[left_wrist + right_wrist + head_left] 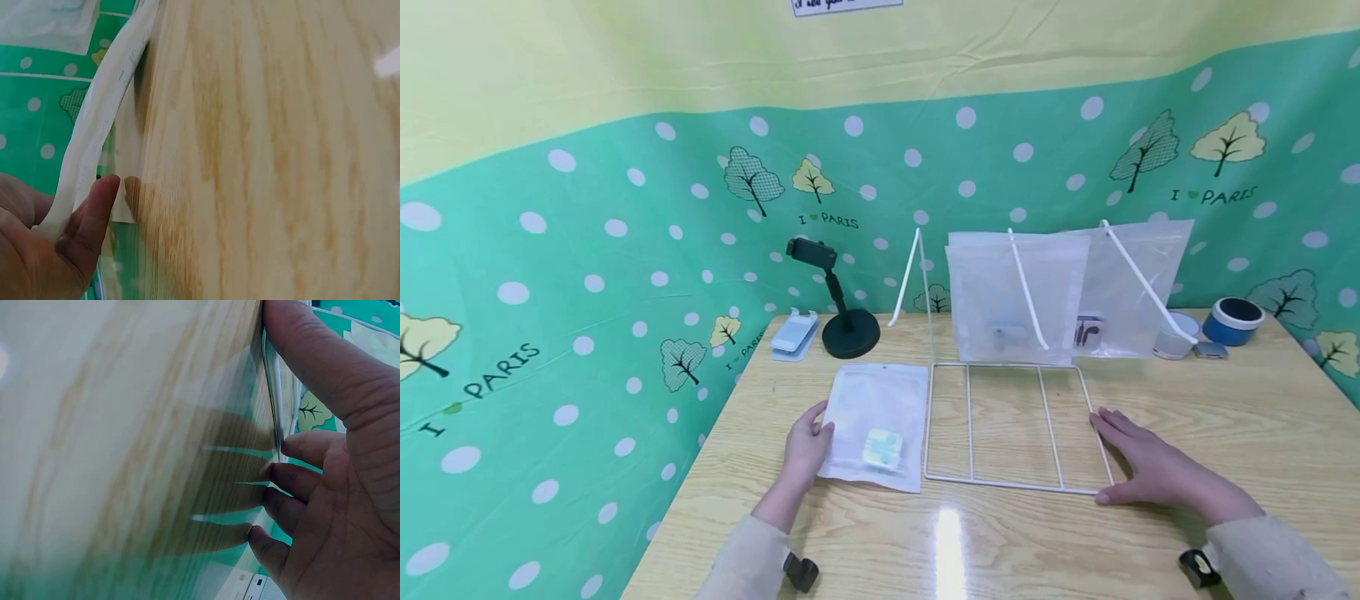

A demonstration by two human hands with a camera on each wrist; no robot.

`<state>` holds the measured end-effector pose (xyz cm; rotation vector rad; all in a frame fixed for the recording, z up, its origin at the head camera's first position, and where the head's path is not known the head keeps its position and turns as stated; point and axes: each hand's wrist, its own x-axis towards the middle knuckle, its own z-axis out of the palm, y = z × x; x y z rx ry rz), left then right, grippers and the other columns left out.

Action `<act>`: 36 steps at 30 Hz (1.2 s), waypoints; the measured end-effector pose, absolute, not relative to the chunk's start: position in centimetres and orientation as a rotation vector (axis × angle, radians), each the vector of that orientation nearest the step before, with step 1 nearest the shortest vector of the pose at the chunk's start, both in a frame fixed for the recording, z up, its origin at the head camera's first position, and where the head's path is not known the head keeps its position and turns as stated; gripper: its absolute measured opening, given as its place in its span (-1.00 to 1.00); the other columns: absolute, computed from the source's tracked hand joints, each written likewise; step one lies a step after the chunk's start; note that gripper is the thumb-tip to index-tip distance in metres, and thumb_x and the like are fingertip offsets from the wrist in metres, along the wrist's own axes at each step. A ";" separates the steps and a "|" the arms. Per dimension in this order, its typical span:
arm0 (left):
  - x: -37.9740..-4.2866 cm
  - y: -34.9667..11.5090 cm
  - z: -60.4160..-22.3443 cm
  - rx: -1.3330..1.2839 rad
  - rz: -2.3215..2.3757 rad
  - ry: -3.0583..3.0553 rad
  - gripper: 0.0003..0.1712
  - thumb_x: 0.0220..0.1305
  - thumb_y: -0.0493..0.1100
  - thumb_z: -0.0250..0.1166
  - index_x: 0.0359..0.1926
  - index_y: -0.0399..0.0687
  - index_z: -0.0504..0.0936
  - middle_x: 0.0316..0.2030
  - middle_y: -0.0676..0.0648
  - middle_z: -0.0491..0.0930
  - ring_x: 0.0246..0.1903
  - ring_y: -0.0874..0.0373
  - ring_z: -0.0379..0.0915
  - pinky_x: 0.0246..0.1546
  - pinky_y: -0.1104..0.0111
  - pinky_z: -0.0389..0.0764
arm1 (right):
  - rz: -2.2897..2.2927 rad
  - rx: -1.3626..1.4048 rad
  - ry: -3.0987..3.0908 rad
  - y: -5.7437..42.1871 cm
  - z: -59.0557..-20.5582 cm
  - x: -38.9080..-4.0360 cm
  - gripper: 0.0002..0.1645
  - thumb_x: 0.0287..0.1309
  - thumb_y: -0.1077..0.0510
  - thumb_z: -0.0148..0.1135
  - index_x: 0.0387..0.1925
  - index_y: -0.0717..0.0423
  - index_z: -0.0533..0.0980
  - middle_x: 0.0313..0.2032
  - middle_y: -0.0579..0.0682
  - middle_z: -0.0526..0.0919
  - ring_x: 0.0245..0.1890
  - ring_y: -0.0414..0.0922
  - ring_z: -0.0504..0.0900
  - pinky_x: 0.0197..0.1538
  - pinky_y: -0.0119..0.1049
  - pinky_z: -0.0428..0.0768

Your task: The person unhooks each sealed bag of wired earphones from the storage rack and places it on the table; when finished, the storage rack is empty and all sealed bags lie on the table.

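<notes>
A flat white plastic pouch [880,396], with a small pale blue-and-white item showing through its front, lies on the table. My left hand [805,442] pinches its left edge; in the left wrist view the raised edge of the pouch [103,103] runs between thumb and fingers. Right beside it stands a white wire rack [1015,485], its base flat on the table. My right hand [1150,467] rests at the base's right side, fingertips and thumb spread along the wire. Similar pouches [981,283] hang from the rack's middle and right prongs; the left prong bears none.
Behind the pouch are a black phone stand [850,335] and a light blue folding stand [793,333]. At the back right sit a whitish round tub [1175,340], a blue jar [1231,327] and a small grey object [1210,351]. A patterned green curtain [625,350] borders the table.
</notes>
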<state>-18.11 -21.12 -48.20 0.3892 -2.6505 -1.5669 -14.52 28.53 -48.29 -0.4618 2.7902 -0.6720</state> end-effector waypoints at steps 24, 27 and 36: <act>-17.3 -19.8 -44.9 0.061 -0.696 -2.754 -0.54 0.21 -0.17 0.34 0.14 -0.14 0.58 0.15 -0.25 0.49 -0.01 -0.17 0.56 -0.08 -0.01 0.61 | -0.667 -0.461 2.790 28.5 -47.8 -14.6 0.49 -0.39 -0.46 0.46 0.42 0.37 0.12 0.38 0.50 0.02 0.32 0.50 0.03 0.24 0.44 0.11; -17.6 -18.4 -44.0 -0.049 -0.733 -2.731 -0.53 0.23 -0.15 0.35 0.16 -0.11 0.58 0.20 -0.22 0.45 0.06 -0.14 0.52 -0.02 0.02 0.60 | -0.676 -0.463 2.790 28.5 -47.9 -14.6 0.48 -0.39 -0.47 0.46 0.41 0.37 0.13 0.38 0.49 0.03 0.32 0.49 0.03 0.24 0.43 0.12; -19.0 -14.2 -43.5 -0.372 -1.194 -2.633 -0.49 0.25 -0.17 0.36 0.21 -0.09 0.52 0.18 -0.13 0.45 -0.03 -0.07 0.57 -0.01 0.02 0.60 | -0.693 -0.480 2.787 28.5 -47.9 -14.4 0.48 -0.38 -0.46 0.46 0.41 0.39 0.13 0.38 0.50 0.03 0.32 0.50 0.03 0.24 0.44 0.11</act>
